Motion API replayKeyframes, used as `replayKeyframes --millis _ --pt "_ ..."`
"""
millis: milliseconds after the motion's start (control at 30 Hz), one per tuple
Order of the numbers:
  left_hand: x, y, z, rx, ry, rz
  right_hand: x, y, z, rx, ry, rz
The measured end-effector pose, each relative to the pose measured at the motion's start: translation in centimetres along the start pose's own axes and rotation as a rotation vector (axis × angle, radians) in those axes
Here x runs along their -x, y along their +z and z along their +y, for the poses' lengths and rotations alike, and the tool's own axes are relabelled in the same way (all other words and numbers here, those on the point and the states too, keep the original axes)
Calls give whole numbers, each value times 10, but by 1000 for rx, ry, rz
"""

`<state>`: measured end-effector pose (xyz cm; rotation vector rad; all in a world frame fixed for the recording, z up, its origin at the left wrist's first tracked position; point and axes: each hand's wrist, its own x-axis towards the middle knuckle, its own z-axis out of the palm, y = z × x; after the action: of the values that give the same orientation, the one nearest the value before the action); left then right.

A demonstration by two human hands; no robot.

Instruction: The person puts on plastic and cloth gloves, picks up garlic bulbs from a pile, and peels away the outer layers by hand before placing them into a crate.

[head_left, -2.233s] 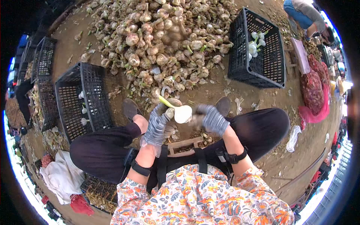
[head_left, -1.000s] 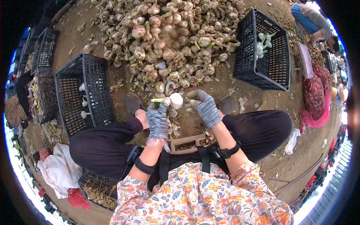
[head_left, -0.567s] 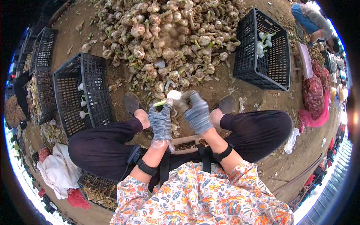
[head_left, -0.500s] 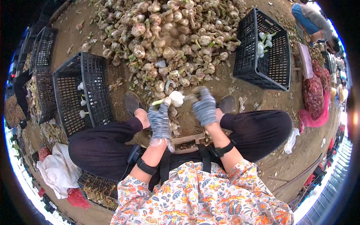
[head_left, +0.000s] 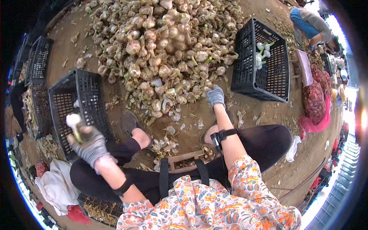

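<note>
My left hand (head_left: 91,142), in a grey glove, grips the green stem of a white, cleaned garlic bulb (head_left: 73,120). It is over the near side of the left black crate (head_left: 63,147), where another white bulb partly shows behind the slats. My right hand (head_left: 215,96), gloved too, is at the front right edge of the heap of unpeeled garlic (head_left: 165,69). Its fingers are curled against the bulbs there, and what they hold is hidden. The right black crate (head_left: 264,82) contains several white bulbs with green stems (head_left: 260,57).
More black crates (head_left: 41,61) stand at the far left. A person (head_left: 316,25) bends over at the upper right, near red net sacks (head_left: 314,99). White cloth (head_left: 57,186) lies at the lower left. Garlic skins litter the ground between my feet.
My left hand has carried the white bulb from in front of me to the left crate. My right hand has moved forward, away from that bulb, to the heap's edge.
</note>
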<state>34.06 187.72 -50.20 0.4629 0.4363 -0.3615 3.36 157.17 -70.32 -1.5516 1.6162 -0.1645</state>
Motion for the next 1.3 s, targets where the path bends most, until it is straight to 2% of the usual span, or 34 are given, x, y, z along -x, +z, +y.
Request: replayKeyframes --millis 33,67,100,167,200,233,267,333,400,467,500,533,567,600,633,667,700,733,767,800,833,867,933,967,1000,1100,1167,1300 --pt "4 9 2 3 31 40 -14 1 -4 0 -7 4" --pt "7 14 1 1 61 84 -24 3 -9 158 8 104" --pt "2 5 1 -11 -15 21 -31 5 -12 315 23 203" --pt "-4 -9 -16 -124 -117 -62 -39 18 -24 375 50 163" --pt "9 -1 -39 -112 -271 -118 -41 23 -31 437 83 122" --pt "19 4 -58 -222 -309 51 -44 25 -32 437 79 121" --pt "24 -2 -75 -341 -355 17 -48 26 -32 504 -1 123" --pt "37 -9 -109 -590 -370 101 -51 23 -29 642 -160 127" --pt "45 -30 -134 -825 -412 -5 -50 15 -27 657 -177 199" --pt "45 -60 -143 -989 -533 -301 -43 5 -21 592 -285 156" --pt "45 -67 -152 -985 -528 -300 -35 -4 -31 472 -166 8" --pt "47 -76 -163 -1130 -488 -445 -22 -11 -38 476 -166 0" --pt "51 -83 -174 -1276 -447 -588 -7 -18 -44 262 -272 -187" --pt "59 -89 -185 -1173 -304 -674 12 -28 -55 39 -373 -370" --pt "62 -86 -191 -1178 -339 -688 53 -51 -93 58 -436 -473" --pt "63 -82 -193 -1180 -369 -704 69 -55 -95 54 -437 -480" --pt "65 -79 -189 -1185 -365 -702 81 -57 -94 -53 -518 -587" --pt "67 -75 -186 -1085 -530 -716 93 -60 -94 -162 -598 -690" --pt "71 -70 -183 -977 -692 -729 104 -65 -96 -164 -601 -688" --pt "77 -64 -181 -977 -688 -736 114 -70 -100 -355 -329 -728" --pt "85 -57 -178 -1009 -576 -780 124 -72 -101 -540 -51 -755" --pt "92 -54 -176 -1037 -464 -823 135 -71 -100 -544 -57 -749" --pt "103 -55 -176 -965 -412 -822 153 -66 -100 -443 -510 -557" --pt "106 -60 -177 -979 -380 -810 153 -57 -87 -572 -112 -559" --pt "110 -60 -176 -995 -351 -795 158 -47 -81 -667 -177 -515" --pt "118 -57 -170 -1065 -303 -828 169 -49 -80 -668 -139 -449" --pt "120 -56 -169 -1081 -305 -819 168 -50 -79 -559 -277 -403" --pt "118 -58 -169 -1070 -374 -764 167 -58 -80 -622 -153 -465"
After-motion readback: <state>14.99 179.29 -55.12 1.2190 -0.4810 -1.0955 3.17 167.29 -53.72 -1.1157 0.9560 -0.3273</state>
